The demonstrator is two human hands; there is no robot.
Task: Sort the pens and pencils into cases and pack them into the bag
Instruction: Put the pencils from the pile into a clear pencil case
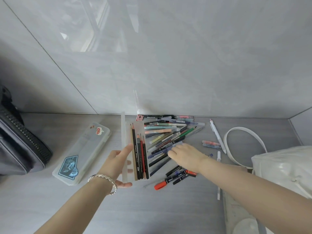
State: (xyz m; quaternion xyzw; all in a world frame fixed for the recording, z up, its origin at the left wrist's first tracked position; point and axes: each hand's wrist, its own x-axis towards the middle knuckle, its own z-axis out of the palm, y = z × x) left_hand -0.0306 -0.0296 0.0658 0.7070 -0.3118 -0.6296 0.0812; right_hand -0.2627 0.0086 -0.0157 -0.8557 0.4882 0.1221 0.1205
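**Bench:** A grey wood-grain bench (pixel 168 208) runs up to a grey tiled wall.

**Bags:** A dark grey fabric bag with a black zip (pixel 18 149) lies at the far left edge. A white glossy bag with a looped strap (pixel 283 169) sits at the right.

**Cases:** A closed translucent plastic case with stickers (pixel 84 152) lies flat, left of centre, between the dark bag and the open case. An open translucent plastic case (pixel 140 125) is at centre, its lid standing up along the left side. Several wooden pencils (pixel 140 154) lie lengthwise in it.

**Loose stock:** A mixed pile of pens and markers (pixel 168 134) lies just right of the open case and reaches the wall. A white pen (pixel 217 135) lies apart, further right. A red-capped marker (pixel 161 184) lies near the pile's near edge.

**Left grip** (pixel 116 164): Bare hand with a silver bracelet (pixel 104 179) at the wrist. It holds the open case, thumb inside and fingers beneath.

**Right grip** (pixel 184 156): Bare hand resting on the pile with fingers bent down. Cannot tell whether it pinches a pen.
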